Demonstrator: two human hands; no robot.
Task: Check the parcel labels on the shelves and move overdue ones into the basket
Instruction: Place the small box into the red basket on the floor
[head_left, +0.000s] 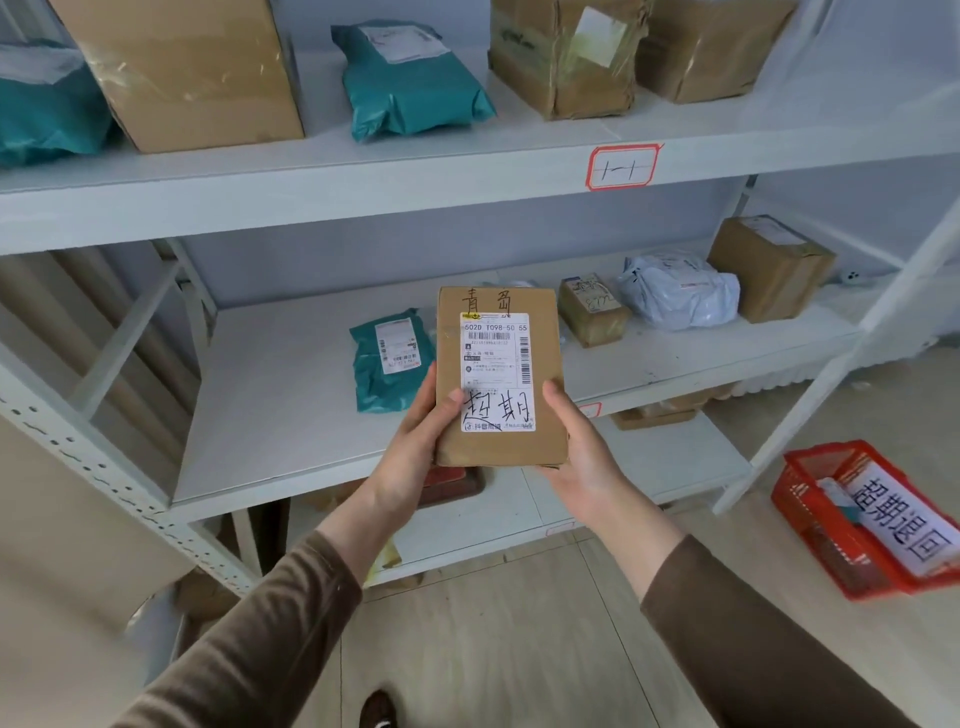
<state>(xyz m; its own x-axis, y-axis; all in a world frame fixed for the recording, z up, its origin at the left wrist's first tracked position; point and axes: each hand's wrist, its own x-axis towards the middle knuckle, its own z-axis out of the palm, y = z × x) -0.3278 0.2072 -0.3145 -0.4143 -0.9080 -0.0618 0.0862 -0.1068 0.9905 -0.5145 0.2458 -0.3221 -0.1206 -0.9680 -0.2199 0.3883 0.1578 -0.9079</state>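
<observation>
Before the middle shelf (291, 415), left hand (415, 447) and right hand (582, 457) clasp the labelled box (498, 374) upright between them.

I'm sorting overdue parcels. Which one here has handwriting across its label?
The flat brown box held by the left hand and right hand; big handwritten characters cross its label's lower part.

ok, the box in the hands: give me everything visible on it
The flat cardboard box is brown and rectangular, held upright with its face to the camera, in front of the middle shelf. A white shipping label with barcodes and "502D T098-50 55" covers much of the face; "超期" is handwritten in black across the label's lower part, with more handwriting on the cardboard above. The left hand grips its lower left edge, the right hand its lower right.
</observation>
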